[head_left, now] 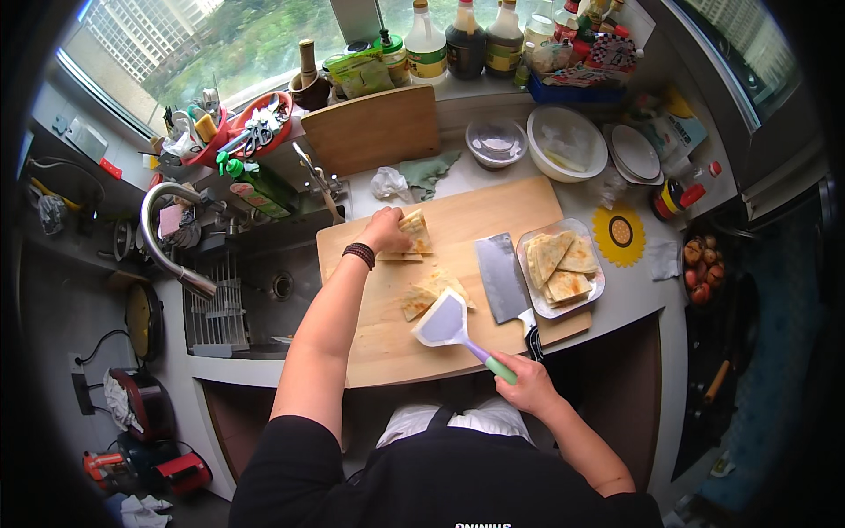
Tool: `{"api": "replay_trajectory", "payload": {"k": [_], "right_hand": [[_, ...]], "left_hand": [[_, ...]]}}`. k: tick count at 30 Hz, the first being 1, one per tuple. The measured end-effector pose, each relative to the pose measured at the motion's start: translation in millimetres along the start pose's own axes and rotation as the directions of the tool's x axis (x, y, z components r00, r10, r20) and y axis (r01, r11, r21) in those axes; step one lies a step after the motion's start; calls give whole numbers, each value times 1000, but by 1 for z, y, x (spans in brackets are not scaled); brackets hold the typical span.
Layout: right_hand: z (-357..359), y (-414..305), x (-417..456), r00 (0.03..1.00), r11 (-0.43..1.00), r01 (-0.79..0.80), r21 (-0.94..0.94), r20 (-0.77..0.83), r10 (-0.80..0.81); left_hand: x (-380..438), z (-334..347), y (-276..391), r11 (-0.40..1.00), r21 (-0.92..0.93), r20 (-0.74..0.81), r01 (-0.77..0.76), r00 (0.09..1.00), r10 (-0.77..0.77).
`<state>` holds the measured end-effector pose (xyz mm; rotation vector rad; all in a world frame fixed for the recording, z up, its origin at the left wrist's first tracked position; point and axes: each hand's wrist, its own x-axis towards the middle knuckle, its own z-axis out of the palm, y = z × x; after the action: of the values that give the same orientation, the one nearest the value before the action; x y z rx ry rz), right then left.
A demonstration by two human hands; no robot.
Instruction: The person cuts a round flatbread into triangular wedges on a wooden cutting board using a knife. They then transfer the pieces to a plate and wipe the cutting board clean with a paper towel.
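Observation:
My left hand (pixel 385 231) grips a wedge of browned flatbread (pixel 416 232) at the back left of the wooden cutting board (pixel 370 343); its fingertips are partly hidden. Another flatbread piece lies beneath that wedge. In my right hand (pixel 528 383) is the green and lilac handle of a spatula (pixel 445 321) with a broad flat blade. The blade's tip meets loose flatbread wedges (pixel 432 290) mid-board; whether it is under them I cannot tell. To the right lies a cleaver (pixel 502 277) with a black and white handle. Beside it, a clear tray (pixel 561 310) holds stacked flatbread wedges (pixel 551 254).
A steel sink (pixel 261 317) with a curved faucet (pixel 171 251) adjoins the board's left side. Behind the board are a green cloth (pixel 429 173), crumpled paper (pixel 389 183), a lidded bowl (pixel 496 142) and a white bowl (pixel 568 142). A yellow sunflower mat (pixel 619 234) lies right of the tray.

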<state>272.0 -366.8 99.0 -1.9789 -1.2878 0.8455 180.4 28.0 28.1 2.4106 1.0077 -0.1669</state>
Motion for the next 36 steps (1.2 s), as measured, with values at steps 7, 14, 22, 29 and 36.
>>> {"api": "replay_trajectory", "payload": {"k": [7, 14, 22, 29, 36], "right_hand": [[8, -1, 2, 999, 999, -36, 25, 29, 36], [6, 5, -7, 997, 995, -65, 80, 36, 62], [0, 18, -19, 994, 989, -78, 125, 83, 68], [-7, 28, -29, 996, 988, -56, 140, 75, 46], [-10, 41, -44, 999, 978, -47, 201, 26, 43]], "left_hand": [[-18, -16, -27, 819, -523, 147, 235, 972, -185], [-46, -44, -19, 405, -887, 174, 223, 973, -154], [-47, -14, 122, 166, -961, 250, 222, 952, 176], [1, 66, 251, 640, -767, 285, 50, 920, 270], [43, 94, 296, 939, -307, 341, -152, 904, 258]]}}
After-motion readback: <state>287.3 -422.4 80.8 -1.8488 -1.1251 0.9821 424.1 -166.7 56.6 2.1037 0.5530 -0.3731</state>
